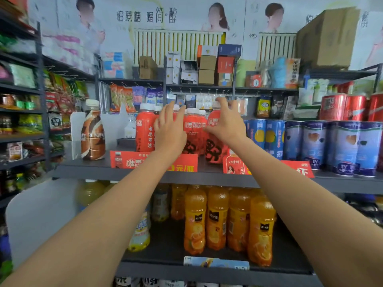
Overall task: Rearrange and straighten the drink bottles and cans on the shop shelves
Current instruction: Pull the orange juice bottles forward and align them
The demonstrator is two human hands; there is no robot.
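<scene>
Red bottles [192, 131] behind both spread hands, left hand [170, 129], right hand [224, 123], blue cans [310, 141] beside.

Red white-capped bottles [193, 129] stand upright, clustered on the upper shelf [87, 168] beside blue cans [313, 143].

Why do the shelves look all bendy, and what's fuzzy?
Head view: the wide lens bows the top shelf edge; the left side racks smear into blur; the red bottles by both hands and the orange juice bottles stay fairly sharp under even light.
</scene>
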